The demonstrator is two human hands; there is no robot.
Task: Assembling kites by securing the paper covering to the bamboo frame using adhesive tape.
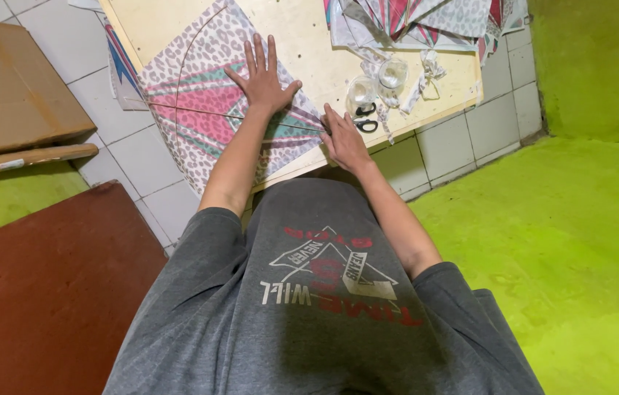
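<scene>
A paper kite [203, 95] with a leopard-spot border and pink and teal panels lies flat on a pale wooden board [302, 44]. My left hand [262, 77] rests flat on the kite's middle, fingers spread. My right hand [344, 140] presses on the kite's near corner at the board's front edge, fingers together and pointing left. Thin stick spars cross the kite under both hands. Neither hand holds anything.
Black-handled scissors [364, 121], clear tape rolls [376, 80] and paper strips lie to the right of my right hand. More kites are stacked at the board's far right [426, 18]. Flattened cardboard [9, 80] lies at left, a brown mat [46, 285] and green carpet [565, 241] nearby.
</scene>
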